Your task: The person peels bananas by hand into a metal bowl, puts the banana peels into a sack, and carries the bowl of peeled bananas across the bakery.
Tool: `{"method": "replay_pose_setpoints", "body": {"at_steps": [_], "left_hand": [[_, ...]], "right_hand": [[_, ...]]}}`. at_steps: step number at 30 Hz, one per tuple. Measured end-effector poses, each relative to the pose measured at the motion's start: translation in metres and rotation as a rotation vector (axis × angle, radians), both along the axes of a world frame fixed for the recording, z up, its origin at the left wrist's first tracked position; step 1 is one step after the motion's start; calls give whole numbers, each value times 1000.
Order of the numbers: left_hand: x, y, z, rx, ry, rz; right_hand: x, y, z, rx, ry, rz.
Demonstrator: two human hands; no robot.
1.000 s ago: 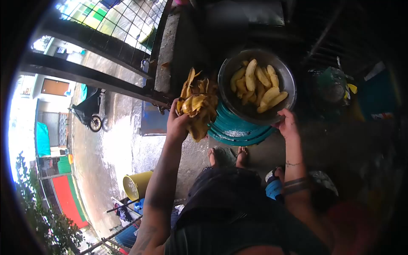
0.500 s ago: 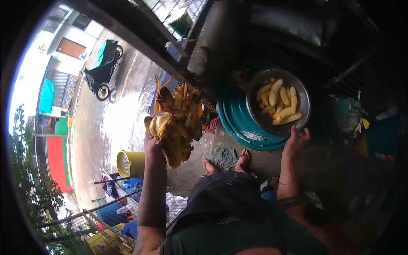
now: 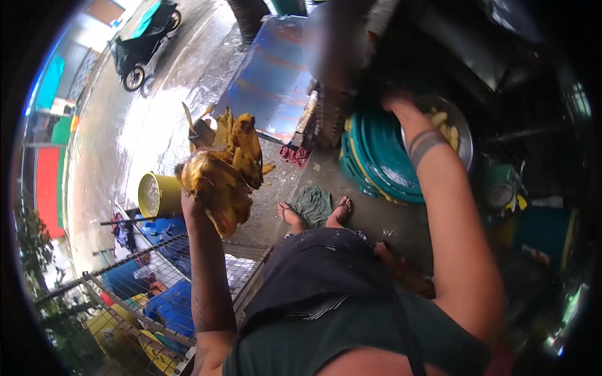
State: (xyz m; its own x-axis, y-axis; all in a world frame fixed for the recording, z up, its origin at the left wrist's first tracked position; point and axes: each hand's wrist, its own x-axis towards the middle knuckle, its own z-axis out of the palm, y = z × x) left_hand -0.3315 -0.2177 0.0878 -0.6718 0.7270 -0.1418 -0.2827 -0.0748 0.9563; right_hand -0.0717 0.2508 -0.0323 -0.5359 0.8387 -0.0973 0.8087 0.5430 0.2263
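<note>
A large bunch of brown-yellow banana peels [image 3: 219, 178] is held up at the left. My left hand [image 3: 190, 204] is closed under it, its fingers mostly hidden by the peels. My right hand [image 3: 399, 101] reaches over the far part of a stack of round teal lids or tubs [image 3: 379, 153]. Its fingers are blurred against the dark, and I cannot tell what they touch. Beside my right forearm, a metal bowl [image 3: 465, 147] with peeled bananas [image 3: 444, 127] sits on the teal stack, partly covered by the arm.
A blue, orange-streaked panel [image 3: 266, 81] lies ahead. A yellow bucket [image 3: 162, 195] stands at the left, near a wire rack [image 3: 150, 282]. A grey-green cloth [image 3: 310, 205] lies between the feet. On the wet road is a covered motorbike [image 3: 138, 50].
My right hand has moved from the near rim of the bowl forward over the teal stack. The peels stay in my left hand. The view has shifted.
</note>
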Motion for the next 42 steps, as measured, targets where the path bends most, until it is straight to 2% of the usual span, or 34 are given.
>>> {"method": "replay_pose_setpoints", "body": {"at_steps": [1, 3, 4, 5, 7, 9, 10, 13, 14, 15, 16, 17, 19, 21, 22, 23, 25, 28, 31, 32, 33, 34, 35, 36, 37, 38, 39, 40, 41, 42], "left_hand": [[-11, -12, -1, 45, -17, 7], [-13, -20, 12, 73, -55, 99], [-17, -24, 14, 77, -62, 119], [-24, -31, 14, 85, -70, 140], [-39, -43, 4, 163, -134, 154], [-50, -48, 5, 271, -138, 166], [-56, -51, 10, 241, -183, 165], [-81, -56, -2, 285, -221, 193], [-87, -56, -5, 278, -246, 181], [-95, -57, -5, 265, -262, 180], [-100, -54, 0, 287, -223, 182], [-103, -48, 5, 301, -183, 178], [-111, -40, 1, 316, -215, 199], [-116, -25, 13, 396, -272, 159], [-119, -18, 18, 408, -318, 168], [-121, -13, 22, 418, -367, 174], [-126, -5, 24, 470, -363, 180], [-142, -4, 19, 489, -374, 187], [-157, -15, -1, 480, -386, 267], [-163, -22, -17, 400, -356, 367], [-168, -29, -27, 403, -326, 380], [-177, -40, -41, 283, -296, 452], [-178, -41, -34, 254, -240, 545], [-183, -47, -44, 192, -221, 622], [-193, -52, -66, 106, -170, 691], [-205, -59, -84, -19, -100, 740], [-211, -65, -92, -152, -50, 756], [-222, -66, -105, -146, -65, 760], [-228, -62, -106, -180, -28, 801], [-241, -65, -122, -166, 39, 776]], "right_hand": [[-13, -30, 46, -286, 111, -64], [-14, -20, -7, -167, 243, -98], [2, 12, -77, 43, 372, 34], [-7, -12, -41, -61, 333, -29], [-4, -29, -31, -26, 406, 22], [-9, -50, -6, -130, 361, 30], [12, -24, -52, -41, 386, 23], [-10, -113, 25, -158, 742, -346], [-18, -147, 43, -128, 794, -347], [-28, -176, 54, -228, 935, -287], [-39, -194, 47, -263, 1082, -168], [-61, -212, 49, -457, 1252, -96], [-113, -240, 67, -1005, 1352, -258], [-166, -242, 40, -1561, 1396, -150], [-196, -240, 11, -1883, 1524, -151], [-225, -258, 31, -2049, 1429, -116], [-284, -268, -10, -2345, 1385, -311], [-340, -302, 4, -2739, 1410, -386], [-391, -319, -6, -2658, 1367, 30], [-400, -322, 15, -2910, 1281, -95], [-418, -324, -3, -2796, 1298, -468], [-423, -331, 21, -2739, 1287, -601], [-433, -329, -2, -2924, 1236, -512], [-442, -337, -14, -2790, 1239, -440], [-447, -344, 6, -2798, 1115, -349], [-460, -356, -10, -2579, 1173, -285], [-465, -368, -13, -2497, 1204, -87], [-469, -372, -1, -2543, 1116, -50], [-484, -383, -25, -2246, 1199, 259], [-497, -395, -33, -2305, 1178, 245]]}}
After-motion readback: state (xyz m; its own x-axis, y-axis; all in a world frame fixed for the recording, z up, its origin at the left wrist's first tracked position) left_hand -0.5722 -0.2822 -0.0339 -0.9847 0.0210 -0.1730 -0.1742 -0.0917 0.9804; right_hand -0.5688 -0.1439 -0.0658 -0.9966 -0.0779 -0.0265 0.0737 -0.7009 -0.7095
